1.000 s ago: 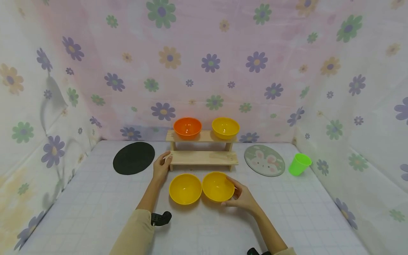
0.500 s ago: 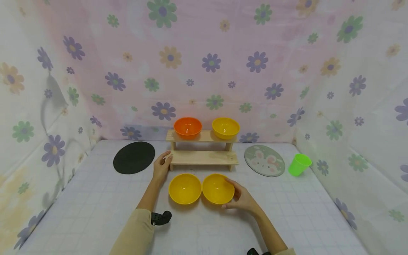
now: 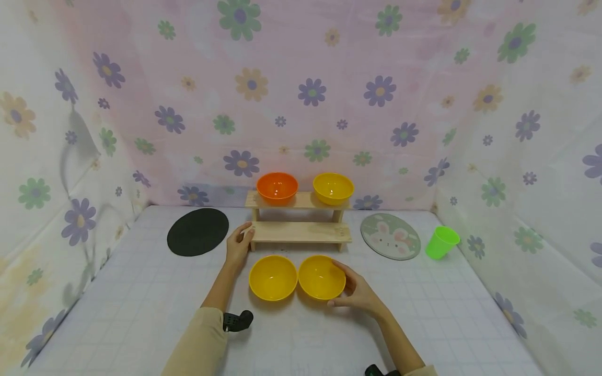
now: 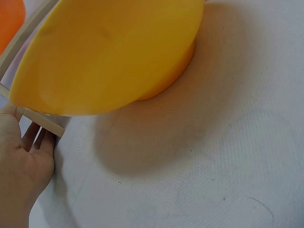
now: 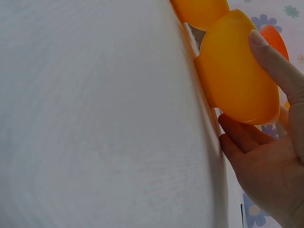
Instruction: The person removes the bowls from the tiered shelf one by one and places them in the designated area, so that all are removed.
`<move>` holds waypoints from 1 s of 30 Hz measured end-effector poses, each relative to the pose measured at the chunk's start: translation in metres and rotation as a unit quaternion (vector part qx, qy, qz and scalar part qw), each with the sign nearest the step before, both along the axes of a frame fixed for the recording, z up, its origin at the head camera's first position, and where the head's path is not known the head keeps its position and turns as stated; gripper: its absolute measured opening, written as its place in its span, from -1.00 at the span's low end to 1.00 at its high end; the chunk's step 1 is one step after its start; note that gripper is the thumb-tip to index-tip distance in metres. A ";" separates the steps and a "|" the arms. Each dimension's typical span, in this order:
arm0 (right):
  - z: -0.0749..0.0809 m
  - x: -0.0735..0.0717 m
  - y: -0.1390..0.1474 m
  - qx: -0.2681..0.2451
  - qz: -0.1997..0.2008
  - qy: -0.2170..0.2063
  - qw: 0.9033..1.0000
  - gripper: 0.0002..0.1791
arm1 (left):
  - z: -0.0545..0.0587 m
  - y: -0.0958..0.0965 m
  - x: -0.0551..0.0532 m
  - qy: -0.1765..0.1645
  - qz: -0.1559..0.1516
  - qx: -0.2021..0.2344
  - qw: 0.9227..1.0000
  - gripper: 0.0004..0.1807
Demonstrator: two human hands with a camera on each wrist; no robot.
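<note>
In the head view two yellow bowls stand side by side on the table in front of a two-tier wooden shelf (image 3: 301, 233). My right hand (image 3: 358, 293) holds the right yellow bowl (image 3: 322, 278) by its right side. The right wrist view shows the thumb against this bowl's outer wall, with the fingers (image 5: 237, 135) low beside its base. The left yellow bowl (image 3: 273, 278) looks to touch or nearly touch it. My left hand (image 3: 238, 248) grips the left end of the shelf's lower board. In the left wrist view that hand is partly cut off by the frame.
An orange bowl (image 3: 277, 188) and another yellow bowl (image 3: 333, 188) sit on the upper board. Left of the shelf lies a black round mat (image 3: 198, 232); to the right, a rabbit-patterned mat (image 3: 390, 236) and a green cup (image 3: 442, 242). Floral cloth (image 3: 310, 62) hangs behind.
Over the first half second the right bowl shifted slightly toward me and levelled, with my right hand on it. It has since stayed put. My left hand has not moved.
</note>
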State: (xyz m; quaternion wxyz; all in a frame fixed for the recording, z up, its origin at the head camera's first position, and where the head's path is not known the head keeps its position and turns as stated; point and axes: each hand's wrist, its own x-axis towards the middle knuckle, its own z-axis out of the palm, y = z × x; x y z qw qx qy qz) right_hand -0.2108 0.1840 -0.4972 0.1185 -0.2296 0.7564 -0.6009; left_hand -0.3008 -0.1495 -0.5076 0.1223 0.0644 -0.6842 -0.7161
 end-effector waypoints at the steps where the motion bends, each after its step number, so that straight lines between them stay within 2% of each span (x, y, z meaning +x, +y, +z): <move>1: 0.000 0.000 0.000 -0.002 0.002 0.002 1.000 0.03 | 0.000 0.000 0.000 0.000 0.000 -0.001 1.000 -0.57; 7: 0.002 -0.002 0.000 0.015 0.004 0.012 1.000 0.07 | 0.000 -0.001 -0.001 -0.003 -0.001 -0.001 1.000 -0.57; 11: 0.004 -0.006 0.001 0.031 -0.011 0.032 0.999 0.05 | 0.001 -0.001 0.000 -0.002 -0.001 -0.003 1.000 -0.57; 17: 0.015 -0.018 0.004 0.020 -0.078 0.058 0.995 -0.15 | 0.002 -0.001 0.000 -0.001 0.005 -0.009 1.000 -0.59; 20: 0.034 -0.025 0.004 0.003 -0.116 0.075 0.990 -0.25 | 0.002 -0.001 0.001 0.001 0.006 -0.008 1.000 -0.59; 25: 0.061 -0.052 0.009 -0.004 -0.161 0.090 0.983 -0.26 | 0.001 -0.001 0.001 0.002 0.007 -0.006 1.000 -0.59; 27: 0.063 -0.067 0.013 -0.006 -0.171 0.098 0.980 -0.24 | 0.001 0.000 0.001 -0.001 0.008 -0.008 1.000 -0.59; 30: 0.079 -0.080 0.013 -0.022 -0.178 0.108 0.978 -0.23 | 0.000 0.001 0.001 -0.003 0.008 -0.010 1.000 -0.59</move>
